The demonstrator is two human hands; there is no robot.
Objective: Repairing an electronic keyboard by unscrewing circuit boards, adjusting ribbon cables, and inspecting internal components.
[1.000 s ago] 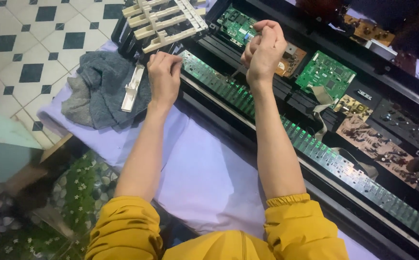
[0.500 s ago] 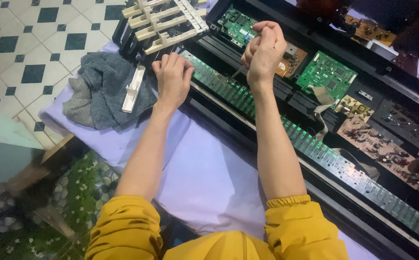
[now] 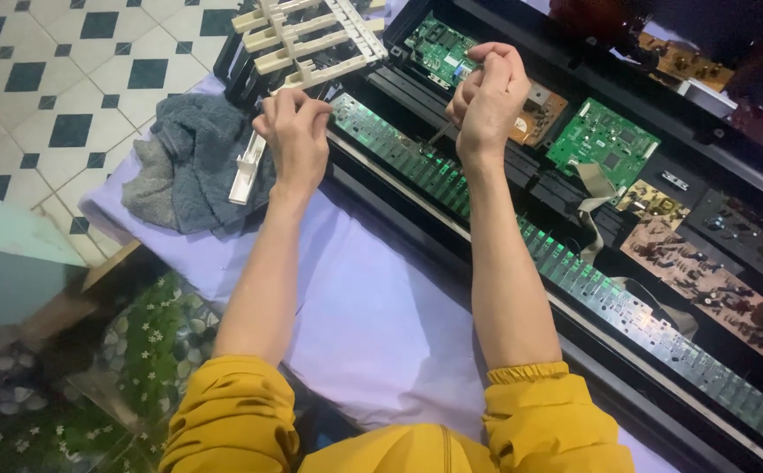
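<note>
Lying at the far left, on the lavender cloth (image 3: pixel 373 324) that covers the table, is a crumpled grey towel (image 3: pixel 193 162), and on its right edge rests a narrow white plastic piece (image 3: pixel 246 166), upright along the towel fold. Just beside it the left hand (image 3: pixel 294 140) is placed at the near left end of the long green contact strip (image 3: pixel 452 188); its fingers are drawn together at the tips, but I cannot tell if something small is pinched between them. Above this hand a block of cream-white keys (image 3: pixel 311 39) lies turned over on the black case (image 3: pixel 732 175) of the opened keyboard. Further right, the right hand (image 3: pixel 487 101) is closed around the handle of a thin screwdriver (image 3: pixel 441 133), whose shaft points down and left to the green strip. Behind this hand is a green circuit board (image 3: pixel 438 48), then a brown board (image 3: pixel 539 114), another green board (image 3: pixel 605 144) and, at the far right, a brownish board (image 3: pixel 697 267) with many parts
</note>
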